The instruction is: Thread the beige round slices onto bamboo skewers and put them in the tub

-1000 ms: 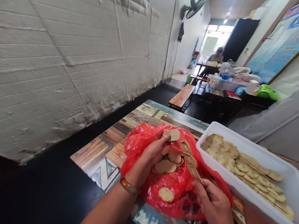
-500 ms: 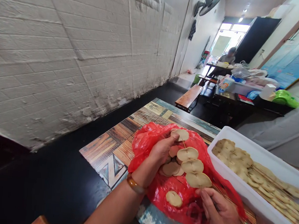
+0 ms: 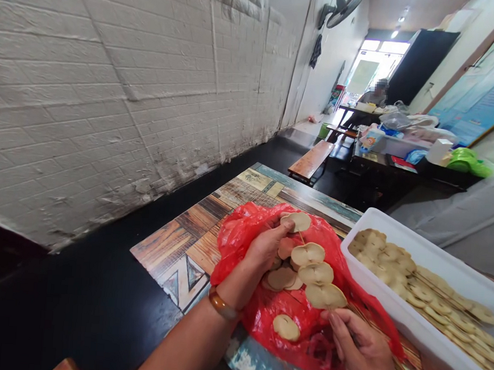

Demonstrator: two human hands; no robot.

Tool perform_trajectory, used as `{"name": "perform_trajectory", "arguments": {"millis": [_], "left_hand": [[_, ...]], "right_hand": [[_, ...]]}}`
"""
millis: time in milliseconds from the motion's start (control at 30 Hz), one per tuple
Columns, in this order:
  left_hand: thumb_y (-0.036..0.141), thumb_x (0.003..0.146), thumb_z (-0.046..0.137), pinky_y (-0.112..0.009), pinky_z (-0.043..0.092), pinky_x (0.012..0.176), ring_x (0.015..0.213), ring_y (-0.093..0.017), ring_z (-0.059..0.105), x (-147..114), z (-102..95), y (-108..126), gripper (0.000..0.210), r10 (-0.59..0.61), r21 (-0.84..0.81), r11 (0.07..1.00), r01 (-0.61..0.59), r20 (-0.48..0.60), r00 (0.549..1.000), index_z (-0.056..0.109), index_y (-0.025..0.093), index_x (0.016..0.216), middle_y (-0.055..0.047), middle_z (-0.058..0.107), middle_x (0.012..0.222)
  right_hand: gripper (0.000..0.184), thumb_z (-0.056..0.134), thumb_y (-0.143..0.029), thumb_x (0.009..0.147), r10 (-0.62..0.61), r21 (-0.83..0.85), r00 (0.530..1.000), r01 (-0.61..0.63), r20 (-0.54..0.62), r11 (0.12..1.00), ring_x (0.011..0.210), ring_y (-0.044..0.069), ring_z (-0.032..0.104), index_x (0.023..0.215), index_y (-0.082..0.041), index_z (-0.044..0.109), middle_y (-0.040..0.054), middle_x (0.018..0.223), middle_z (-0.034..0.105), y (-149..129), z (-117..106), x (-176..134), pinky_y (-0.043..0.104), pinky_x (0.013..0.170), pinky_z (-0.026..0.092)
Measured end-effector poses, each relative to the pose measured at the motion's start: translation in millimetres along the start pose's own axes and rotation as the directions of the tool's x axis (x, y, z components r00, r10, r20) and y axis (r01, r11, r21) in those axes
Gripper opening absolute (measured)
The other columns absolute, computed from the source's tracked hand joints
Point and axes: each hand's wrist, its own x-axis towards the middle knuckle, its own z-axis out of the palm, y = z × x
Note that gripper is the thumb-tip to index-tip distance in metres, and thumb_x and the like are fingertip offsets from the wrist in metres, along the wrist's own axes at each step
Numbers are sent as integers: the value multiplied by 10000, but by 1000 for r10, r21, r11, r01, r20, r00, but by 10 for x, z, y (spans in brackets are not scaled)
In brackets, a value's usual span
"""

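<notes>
Everything here is placed around the red plastic bag (image 3: 243, 227) spread on the wood-patterned tabletop (image 3: 197, 211). Above the bag's middle, slanting across it, is the loaded skewer (image 3: 316, 273), a thin stick threaded with at least three flat, pale tan slices. Its long axis runs from the bag's near right part up toward its far side, leaning left as it goes away from the wearer.

The right hand (image 3: 352, 337), over the bag's near right edge, grips the lower end of the stick between thumb and fingers, just below the lowest slice. The left hand (image 3: 270, 243), over the far half of the bag, pinches a single round slice (image 3: 299, 222) by its left edge, thumb on top. That slice lies in line with the stick's upper end, so the left hand is the nearer one to the tip and the right hand to the butt. The bare upper stretch of stick reaches the slice's lower edge; whether it pierces the slice or only meets it, I cannot tell.

Below the left hand, loose slices (image 3: 281, 278) lie in the bag's middle, and a lone slice (image 3: 286, 328) rests on its near part. Just beside the bag's right side stands the white plastic tub (image 3: 473, 278), holding more filled skewers (image 3: 384, 257).
</notes>
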Motion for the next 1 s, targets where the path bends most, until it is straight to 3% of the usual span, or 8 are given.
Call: {"name": "perform_trajectory", "arguments": {"millis": [367,700,1000], "left_hand": [[328,667,725,-274,417,788,747,-131,576,16,-30,-29,207,8,35,999,-8,-1,1000,686,158,777,-22,658,788],[311,678,706,-264,420,752,700,-123,550,-72,58,92,174,23,91,996,-22,-2,1000,671,146,719,-21,641,736],[295,635,732,-286,443,784,739,-139,577,-41,72,42,213,23,102,994,-22,-5,1000,639,154,765,-17,640,769]], "right_hand": [[385,509,-534,808,19,-31,1000,-19,-2,999,419,101,426,659,-198,625,-51,469,434,-43,-2,11,202,433,367],[359,506,-504,824,-4,-60,1000,4,10,998,428,105,455,715,-194,651,-42,472,486,17,-24,17,195,407,338],[365,515,-520,798,-43,-93,997,37,-63,995,480,136,522,673,-210,663,-36,452,511,-54,-7,46,212,514,428]]}}
